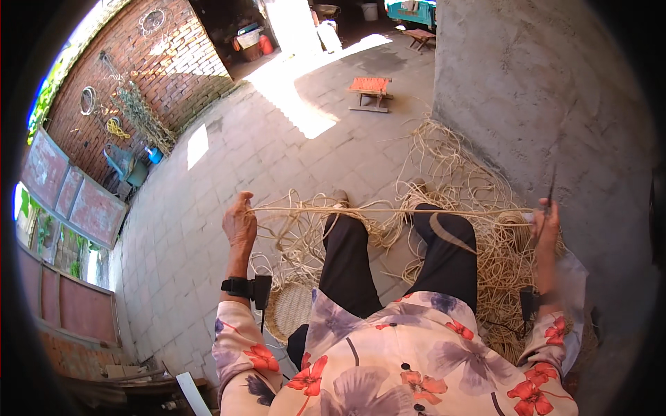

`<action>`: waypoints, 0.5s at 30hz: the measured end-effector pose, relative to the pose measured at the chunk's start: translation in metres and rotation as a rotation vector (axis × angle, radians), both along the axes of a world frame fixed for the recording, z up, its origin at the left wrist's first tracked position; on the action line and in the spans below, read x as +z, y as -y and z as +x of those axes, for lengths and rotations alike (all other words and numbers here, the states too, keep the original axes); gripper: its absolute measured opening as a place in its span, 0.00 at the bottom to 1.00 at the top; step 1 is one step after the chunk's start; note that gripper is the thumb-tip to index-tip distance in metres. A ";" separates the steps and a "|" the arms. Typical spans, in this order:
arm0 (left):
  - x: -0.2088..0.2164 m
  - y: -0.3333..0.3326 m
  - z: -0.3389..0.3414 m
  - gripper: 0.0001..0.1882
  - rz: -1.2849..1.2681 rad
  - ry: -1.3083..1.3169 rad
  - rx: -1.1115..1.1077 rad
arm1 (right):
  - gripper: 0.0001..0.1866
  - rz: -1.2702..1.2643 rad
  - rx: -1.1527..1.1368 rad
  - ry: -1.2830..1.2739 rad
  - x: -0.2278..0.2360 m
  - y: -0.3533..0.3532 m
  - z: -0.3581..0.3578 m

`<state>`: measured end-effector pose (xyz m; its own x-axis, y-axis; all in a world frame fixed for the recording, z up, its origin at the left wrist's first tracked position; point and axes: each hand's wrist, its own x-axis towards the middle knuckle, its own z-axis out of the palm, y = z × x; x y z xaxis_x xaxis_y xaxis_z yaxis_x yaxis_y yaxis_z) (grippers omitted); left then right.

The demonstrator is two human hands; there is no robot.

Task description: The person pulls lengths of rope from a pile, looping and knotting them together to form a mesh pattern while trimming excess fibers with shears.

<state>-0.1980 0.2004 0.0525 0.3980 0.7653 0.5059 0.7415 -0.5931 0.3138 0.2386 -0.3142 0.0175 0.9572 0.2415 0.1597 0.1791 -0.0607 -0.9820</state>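
Note:
Two strands of pale straw-coloured cord (388,209) stretch across above my knees, roughly level. Closed fingers of my left hand (240,225) hold their left end. At the right, my right hand (547,225) is closed around the other end. A thin dark strip or tool (552,184) points up from that hand; blur hides what kind it is. Loose cord (510,267) lies in a large tangled heap beside my right leg, and more loops spread between my feet. A round woven straw piece (288,312) rests beside my left thigh, partly covered by cord.
A grey plastered wall (541,83) rises close on the right. Ahead on the paved floor (243,152) stands a low folding stool (371,92) with an orange seat. A brick wall (152,76), a green watering can (126,165) and a reddish metal gate (73,191) are at the left.

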 end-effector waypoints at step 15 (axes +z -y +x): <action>0.017 0.132 0.116 0.11 0.208 -0.052 -0.639 | 0.26 -0.154 0.619 0.519 0.067 -0.182 -0.176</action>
